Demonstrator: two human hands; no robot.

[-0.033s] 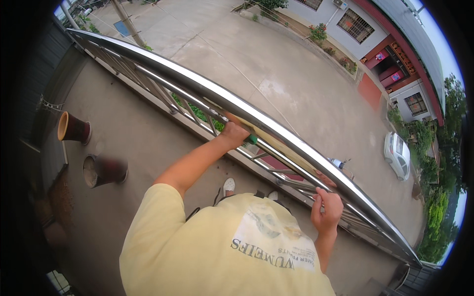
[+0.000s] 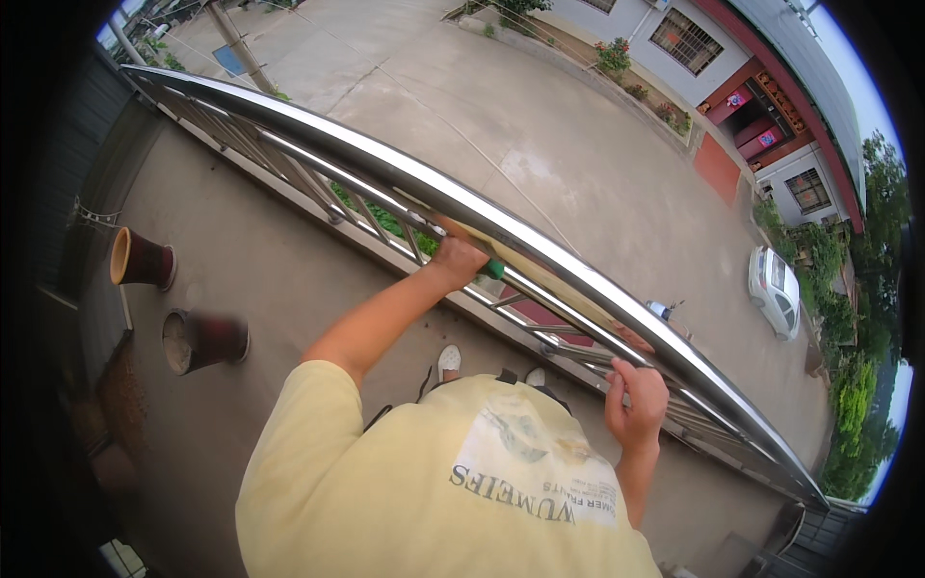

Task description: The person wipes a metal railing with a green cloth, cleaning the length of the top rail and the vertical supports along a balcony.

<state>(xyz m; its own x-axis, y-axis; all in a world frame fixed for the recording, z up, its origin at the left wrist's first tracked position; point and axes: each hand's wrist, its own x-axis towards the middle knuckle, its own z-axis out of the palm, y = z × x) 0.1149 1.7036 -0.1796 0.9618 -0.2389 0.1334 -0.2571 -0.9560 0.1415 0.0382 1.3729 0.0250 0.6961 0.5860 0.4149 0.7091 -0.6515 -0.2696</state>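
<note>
My left hand (image 2: 457,262) is closed around a green thing (image 2: 492,269) at the metal railing (image 2: 540,239). Only a short green end shows past the fist; it looks like a handle, but the rest is hidden. The fist is at the lower rail, just under the broad shiny top rail. Further right, my right hand (image 2: 637,403) is held close to the railing with its fingers curled and thumb and forefinger together. Whatever it may pinch is too small to make out. A reflection of my yellow shirt and hands shows in the polished metal.
Behind me on the left stand two brown flowerpots, one upright pot (image 2: 143,260) and one nearer pot (image 2: 207,339). Past the railing, a concrete yard (image 2: 501,125) lies lower down, with a white car (image 2: 774,293) and a house (image 2: 694,58) beyond it.
The view has tilted very slightly, so the scene sits a little differently. Both hands keep the same grip and place at the railing.
</note>
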